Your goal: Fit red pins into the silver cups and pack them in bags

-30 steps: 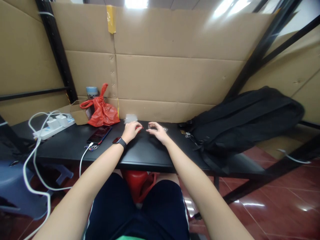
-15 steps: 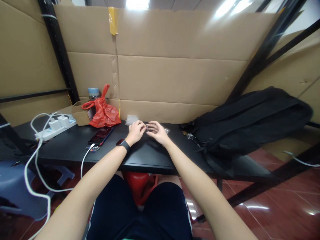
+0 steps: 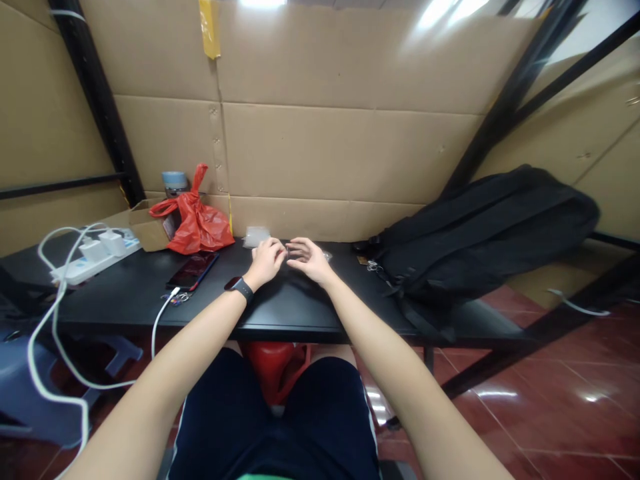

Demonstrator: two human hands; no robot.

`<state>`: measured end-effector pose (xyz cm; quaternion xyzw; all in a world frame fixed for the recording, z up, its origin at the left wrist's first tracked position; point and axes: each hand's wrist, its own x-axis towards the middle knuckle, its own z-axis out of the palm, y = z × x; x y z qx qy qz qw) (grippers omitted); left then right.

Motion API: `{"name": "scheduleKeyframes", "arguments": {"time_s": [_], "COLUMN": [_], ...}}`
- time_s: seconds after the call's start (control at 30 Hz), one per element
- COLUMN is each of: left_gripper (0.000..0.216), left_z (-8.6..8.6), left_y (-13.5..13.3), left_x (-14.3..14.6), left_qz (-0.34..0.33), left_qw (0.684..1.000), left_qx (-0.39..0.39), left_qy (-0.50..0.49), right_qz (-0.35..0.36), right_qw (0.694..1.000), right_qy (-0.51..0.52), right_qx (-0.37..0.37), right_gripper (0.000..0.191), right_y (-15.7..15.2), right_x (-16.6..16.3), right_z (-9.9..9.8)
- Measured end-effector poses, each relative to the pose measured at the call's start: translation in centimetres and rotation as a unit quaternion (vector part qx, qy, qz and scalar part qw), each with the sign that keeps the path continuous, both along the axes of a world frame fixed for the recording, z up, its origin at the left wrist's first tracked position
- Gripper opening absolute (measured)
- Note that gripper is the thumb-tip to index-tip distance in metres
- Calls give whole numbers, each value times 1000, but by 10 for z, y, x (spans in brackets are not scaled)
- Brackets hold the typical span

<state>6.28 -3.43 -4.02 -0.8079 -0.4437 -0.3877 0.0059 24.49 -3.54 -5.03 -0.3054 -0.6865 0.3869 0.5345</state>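
Above the black table [image 3: 280, 310], my two hands are held close together near the back. My left hand [image 3: 267, 260], with a dark watch [image 3: 239, 287] on its wrist, is closed in a pinch at the fingertips. A tiny thin thing shows at those fingertips, too small to name. Facing it, my right hand [image 3: 313, 261] has its thumb and fingers curved and apart, with nothing clearly gripped. Just behind my left hand lies a translucent white packet [image 3: 255, 236]. Something small and clear [image 3: 327, 255] is partly hidden behind my right hand.
To the left are a phone [image 3: 193, 270], keys [image 3: 179, 299], a power strip [image 3: 95, 263] with white cables, a cardboard box [image 3: 147, 227] and a red plastic bag [image 3: 203, 223]. A black backpack [image 3: 480, 247] lies on the right. Cardboard [image 3: 325, 153] walls the back.
The whole view has shifted slightly, so everything sits a little further left and higher. Both hands keep nearly the same pose, close together.
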Motion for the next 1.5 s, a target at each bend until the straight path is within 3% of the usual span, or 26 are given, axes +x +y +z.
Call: {"name": "scheduleKeyframes", "arguments": {"time_s": [0.57, 0.8, 1.03, 1.2, 1.33, 1.5], "left_gripper": [16, 15, 12, 14, 26, 36], "left_z": [3, 6, 6, 7, 7, 3], "left_y": [-2, -7, -8, -8, -8, -10], "left_x": [-1, -1, -2, -1, -2, -3], "left_qz": [-14, -10, -10, -12, -5, -58], "left_qw": [1000, 999, 997, 999, 999, 996], "left_qx": [-2, 40, 71, 41, 9, -43], "left_qy": [-18, 5, 18, 9, -33, 57], "right_qz": [14, 4, 4, -14, -93, -112], "right_qw": [998, 997, 994, 996, 986, 975], "right_qy": [44, 62, 3, -60, -138, -167], "right_qx": [-45, -50, -112, -59, 29, 94], "right_gripper": [56, 48, 43, 35, 28, 23], "right_y": [-6, -7, -2, 3, 10, 15], "right_x": [-1, -4, -3, 1, 7, 16], "right_z": [2, 0, 0, -5, -6, -4]}}
